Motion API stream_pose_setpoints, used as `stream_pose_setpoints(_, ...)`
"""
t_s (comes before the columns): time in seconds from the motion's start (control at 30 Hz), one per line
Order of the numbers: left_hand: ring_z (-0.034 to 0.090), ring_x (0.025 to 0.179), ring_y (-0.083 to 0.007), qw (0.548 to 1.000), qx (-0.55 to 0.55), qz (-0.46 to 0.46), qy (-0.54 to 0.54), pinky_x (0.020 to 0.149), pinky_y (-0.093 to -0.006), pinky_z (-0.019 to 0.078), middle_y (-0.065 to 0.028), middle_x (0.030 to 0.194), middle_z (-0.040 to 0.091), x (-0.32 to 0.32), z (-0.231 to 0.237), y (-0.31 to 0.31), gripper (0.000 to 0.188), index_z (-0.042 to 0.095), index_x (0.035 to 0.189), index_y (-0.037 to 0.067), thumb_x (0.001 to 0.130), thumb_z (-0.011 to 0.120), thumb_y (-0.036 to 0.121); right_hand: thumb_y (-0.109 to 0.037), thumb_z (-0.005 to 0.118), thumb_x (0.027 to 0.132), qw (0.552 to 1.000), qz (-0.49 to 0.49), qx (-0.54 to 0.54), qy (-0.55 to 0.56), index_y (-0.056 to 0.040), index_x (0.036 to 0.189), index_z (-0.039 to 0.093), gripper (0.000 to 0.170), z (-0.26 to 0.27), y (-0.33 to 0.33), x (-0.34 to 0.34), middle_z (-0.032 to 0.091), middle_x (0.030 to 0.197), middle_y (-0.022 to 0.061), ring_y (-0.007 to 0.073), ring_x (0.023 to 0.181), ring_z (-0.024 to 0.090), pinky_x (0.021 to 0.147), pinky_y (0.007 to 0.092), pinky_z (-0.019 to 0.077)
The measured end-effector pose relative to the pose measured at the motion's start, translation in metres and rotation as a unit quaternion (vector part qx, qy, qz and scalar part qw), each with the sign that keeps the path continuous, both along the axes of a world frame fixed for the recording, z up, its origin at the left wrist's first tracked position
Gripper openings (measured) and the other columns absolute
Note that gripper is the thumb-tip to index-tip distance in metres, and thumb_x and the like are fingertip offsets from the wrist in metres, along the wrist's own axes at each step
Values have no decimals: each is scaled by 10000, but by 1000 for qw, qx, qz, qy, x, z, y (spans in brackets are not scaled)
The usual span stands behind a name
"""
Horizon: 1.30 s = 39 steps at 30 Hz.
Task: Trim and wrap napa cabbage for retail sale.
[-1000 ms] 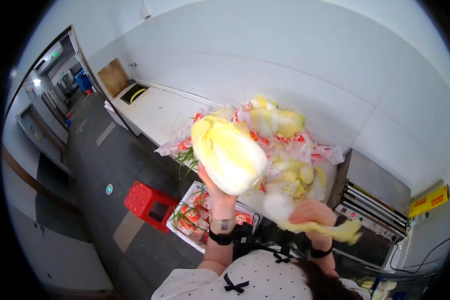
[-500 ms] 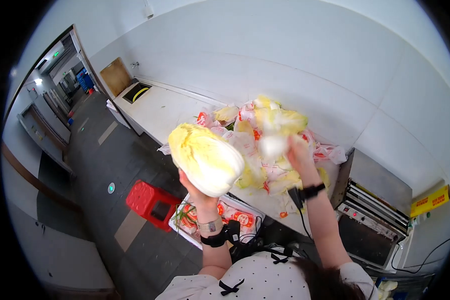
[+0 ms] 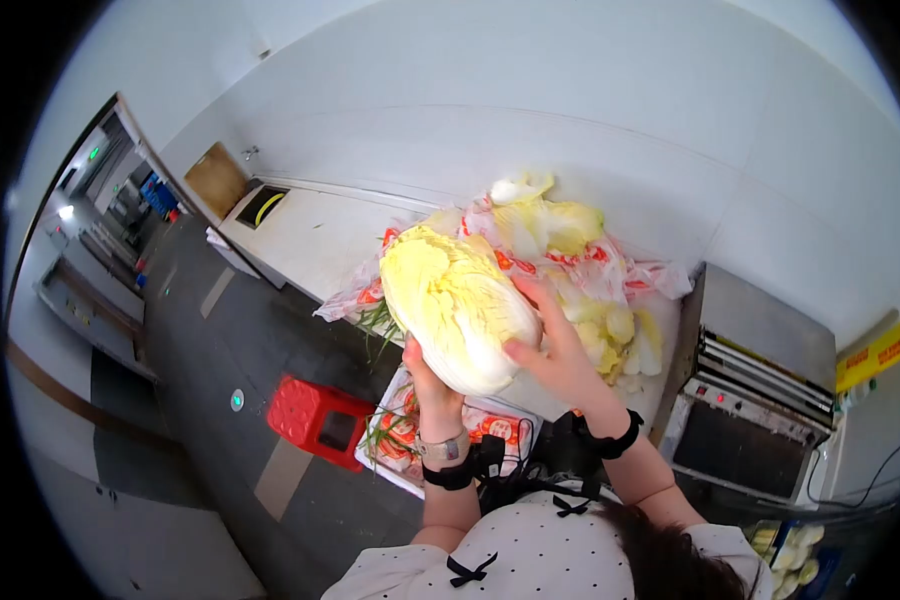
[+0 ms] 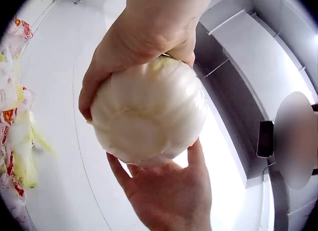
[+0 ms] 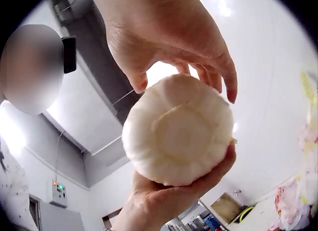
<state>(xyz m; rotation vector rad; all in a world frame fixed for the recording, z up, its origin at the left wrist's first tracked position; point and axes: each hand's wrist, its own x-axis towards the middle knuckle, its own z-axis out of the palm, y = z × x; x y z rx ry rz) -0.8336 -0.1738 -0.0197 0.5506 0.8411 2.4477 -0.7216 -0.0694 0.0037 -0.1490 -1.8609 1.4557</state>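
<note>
A large napa cabbage [image 3: 455,305], yellow leaves at one end and white base at the other, is held up in front of the body. My left hand [image 3: 432,385] grips it from below, fingers curved round its side; in the left wrist view the left hand [image 4: 144,42] wraps the cabbage [image 4: 149,112]. At its base end, my right hand [image 3: 560,350] touches it with spread, bent fingers. The right wrist view has the right hand [image 5: 174,37] arched over the round white base [image 5: 184,134], thumb and fingertips at its edge.
Loose cabbage leaves [image 3: 575,228] and printed plastic bags [image 3: 655,278] lie on the counter [image 3: 320,235]. A metal appliance [image 3: 760,350] stands at the right. A red stool [image 3: 300,415] and a white box [image 3: 410,487] of wrapped packages are below.
My right hand has let go of the pale leaf over the pile and come back to the cabbage base. The left hand has moved the cabbage rightward since half a second ago.
</note>
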Motion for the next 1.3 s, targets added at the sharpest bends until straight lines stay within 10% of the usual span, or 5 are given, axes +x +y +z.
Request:
stream_pose_setpoints(0.33, 461, 1164, -312, 993, 34, -81, 79, 951, -438, 419, -145, 1331, 398, 23, -2, 21, 705, 284, 1353, 93, 829, 457, 531, -178, 622, 784, 989, -113, 77, -50, 24, 1247, 374, 562, 26, -4, 47, 443, 1228, 200, 302, 1132, 447, 921, 367, 371)
stream_pose_setpoints(0.63, 452, 1175, -262, 974, -163, -103, 122, 996, -365, 352, -155, 1340, 384, 35, 8, 23, 723, 225, 1368, 9, 877, 410, 507, -221, 607, 807, 966, 121, -227, 35, -26, 1388, 192, 740, -49, 49, 42, 360, 1363, 140, 272, 1269, 343, 1034, 355, 289)
stream_pose_setpoints(0.83, 497, 1117, -278, 907, -271, -171, 275, 981, -379, 329, -195, 1286, 449, 32, 34, 14, 653, 188, 1403, 47, 941, 188, 509, -527, 440, 841, 755, 250, -568, 211, -141, 1373, 296, 673, -80, 47, 41, 373, 1368, 116, 309, 1245, 375, 963, 522, 366)
stream_pose_setpoints(1.03, 553, 1042, -207, 906, -261, -107, 314, 863, -301, 418, -160, 1133, 576, 43, 51, 17, 402, 401, 1291, 16, 946, 403, 222, -569, 399, 828, 584, 410, -654, 251, -181, 1333, 373, 638, -93, 56, 36, 401, 1352, 86, 318, 1229, 392, 877, 633, 363)
stream_pose_setpoints(1.3, 484, 1136, -252, 835, -208, 44, 507, 947, -358, 370, -125, 1194, 541, 67, 57, 38, 517, 489, 1211, 16, 714, 630, 13, -544, 472, 796, 771, 220, -521, 293, -170, 1356, 321, 690, -84, 61, 49, 394, 1348, 92, 271, 1223, 401, 971, 448, 371)
